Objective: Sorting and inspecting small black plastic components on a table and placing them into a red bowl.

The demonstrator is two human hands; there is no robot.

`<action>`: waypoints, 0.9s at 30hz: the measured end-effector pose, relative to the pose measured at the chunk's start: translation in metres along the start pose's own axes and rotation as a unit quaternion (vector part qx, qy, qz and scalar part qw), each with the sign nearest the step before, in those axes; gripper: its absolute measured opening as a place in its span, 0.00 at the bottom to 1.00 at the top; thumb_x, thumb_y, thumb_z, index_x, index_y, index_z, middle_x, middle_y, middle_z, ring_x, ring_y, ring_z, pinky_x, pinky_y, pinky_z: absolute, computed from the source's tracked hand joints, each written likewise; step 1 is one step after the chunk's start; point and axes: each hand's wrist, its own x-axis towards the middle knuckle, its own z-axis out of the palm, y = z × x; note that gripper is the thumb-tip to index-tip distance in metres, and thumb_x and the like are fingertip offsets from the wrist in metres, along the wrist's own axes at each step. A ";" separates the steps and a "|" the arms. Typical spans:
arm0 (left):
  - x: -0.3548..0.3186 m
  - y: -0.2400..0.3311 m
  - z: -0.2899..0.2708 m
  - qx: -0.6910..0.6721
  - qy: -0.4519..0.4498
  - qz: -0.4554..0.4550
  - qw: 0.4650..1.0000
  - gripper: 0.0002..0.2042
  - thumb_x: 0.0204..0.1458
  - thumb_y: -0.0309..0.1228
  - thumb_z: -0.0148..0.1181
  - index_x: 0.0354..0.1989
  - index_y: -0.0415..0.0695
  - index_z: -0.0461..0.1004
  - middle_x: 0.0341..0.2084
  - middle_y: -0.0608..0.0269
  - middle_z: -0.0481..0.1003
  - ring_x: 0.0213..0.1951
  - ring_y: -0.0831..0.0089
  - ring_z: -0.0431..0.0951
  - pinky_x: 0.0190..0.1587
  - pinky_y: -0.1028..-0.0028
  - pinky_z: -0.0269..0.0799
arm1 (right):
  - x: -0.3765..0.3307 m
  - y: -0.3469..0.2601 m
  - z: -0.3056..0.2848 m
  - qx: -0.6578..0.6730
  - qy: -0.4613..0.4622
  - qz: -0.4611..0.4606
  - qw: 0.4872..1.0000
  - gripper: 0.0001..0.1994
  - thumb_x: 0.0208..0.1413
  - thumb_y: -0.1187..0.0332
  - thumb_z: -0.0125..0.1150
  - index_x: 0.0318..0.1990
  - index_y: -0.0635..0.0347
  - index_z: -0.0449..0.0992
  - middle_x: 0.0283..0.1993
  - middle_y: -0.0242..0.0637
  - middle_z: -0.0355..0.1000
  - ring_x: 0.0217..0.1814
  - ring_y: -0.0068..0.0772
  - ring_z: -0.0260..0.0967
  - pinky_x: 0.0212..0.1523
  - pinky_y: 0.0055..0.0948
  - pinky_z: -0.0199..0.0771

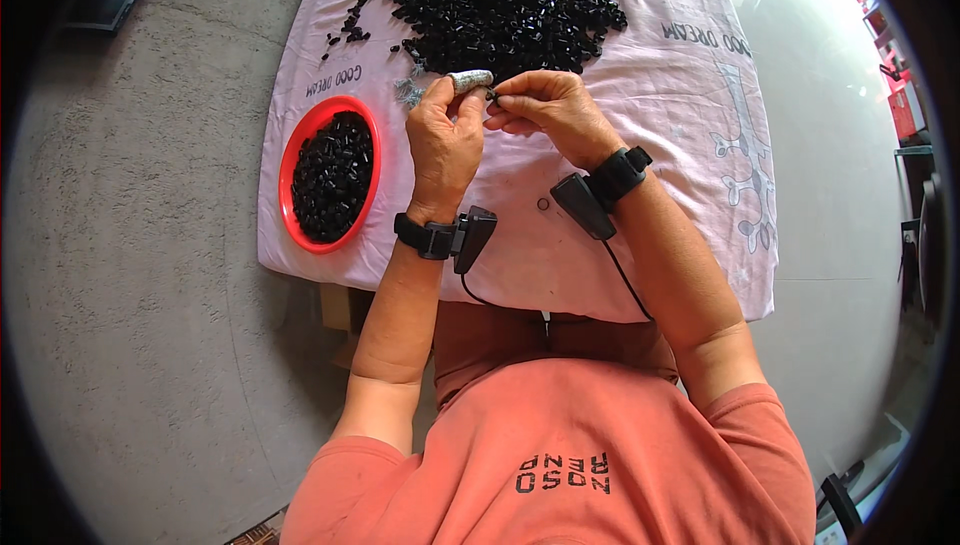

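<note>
— Where's the small grey cylinder point(470, 79)?

— Pinched in the fingertips of the left hand point(443, 140), above the pink cloth point(680, 145), its long axis running left to right, the right end free.

— And the right hand point(548, 110)?

— Fingers closed together on a tiny black piece point(492, 96), touching or just beside that right end; I cannot tell which.

— What lies around?

— A heap of black pieces point(490, 0) on the far side, a red bowl point(300, 145) of them to the left.

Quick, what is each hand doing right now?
Left hand: closed on a small grey roll.
Right hand: fingertips pinched on a tiny black piece at the roll's end.
</note>
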 end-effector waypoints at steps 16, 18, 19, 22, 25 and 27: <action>0.001 -0.001 0.005 0.027 0.023 0.012 0.999 0.05 0.54 0.22 0.61 0.37 0.36 0.80 0.29 0.58 0.78 0.30 0.71 0.80 0.34 0.72 0.74 | -0.002 -0.002 0.008 0.005 0.042 -0.034 0.999 0.07 0.62 0.75 0.60 0.45 0.67 0.77 0.37 0.38 0.80 0.38 0.27 0.81 0.36 0.19 0.82; 0.001 -0.001 0.006 0.032 0.028 0.015 0.999 0.05 0.54 0.22 0.61 0.37 0.36 0.80 0.29 0.58 0.78 0.30 0.71 0.79 0.33 0.72 0.74 | -0.002 -0.004 0.010 -0.001 0.050 -0.036 0.998 0.07 0.62 0.75 0.59 0.45 0.68 0.77 0.37 0.39 0.79 0.38 0.28 0.81 0.37 0.20 0.82; 0.001 0.000 0.006 0.039 0.028 0.019 0.999 0.05 0.54 0.22 0.61 0.37 0.36 0.80 0.29 0.58 0.78 0.30 0.70 0.79 0.33 0.72 0.74 | -0.002 -0.003 0.009 -0.008 0.046 -0.038 0.998 0.07 0.62 0.74 0.59 0.46 0.67 0.76 0.37 0.38 0.80 0.39 0.26 0.81 0.36 0.19 0.81; 0.002 0.001 0.007 0.053 0.031 0.029 0.998 0.05 0.54 0.22 0.61 0.37 0.36 0.80 0.29 0.57 0.78 0.30 0.70 0.79 0.33 0.72 0.74 | -0.001 0.000 0.007 -0.020 0.034 -0.049 0.998 0.08 0.63 0.74 0.59 0.48 0.65 0.76 0.39 0.38 0.80 0.39 0.24 0.80 0.34 0.17 0.78; 0.003 -0.004 0.009 0.039 0.033 0.025 0.998 0.05 0.54 0.22 0.61 0.37 0.36 0.79 0.28 0.57 0.78 0.30 0.70 0.79 0.34 0.72 0.74 | -0.001 0.000 0.010 -0.016 0.033 -0.063 0.997 0.08 0.62 0.74 0.59 0.47 0.66 0.76 0.38 0.38 0.80 0.39 0.25 0.81 0.35 0.18 0.79; 0.003 -0.004 0.008 0.014 0.028 0.012 0.999 0.04 0.54 0.22 0.61 0.37 0.36 0.79 0.28 0.57 0.79 0.30 0.70 0.79 0.34 0.72 0.74 | -0.002 -0.003 0.012 -0.007 0.046 -0.062 0.997 0.08 0.62 0.76 0.59 0.46 0.69 0.76 0.38 0.39 0.79 0.38 0.28 0.81 0.37 0.21 0.82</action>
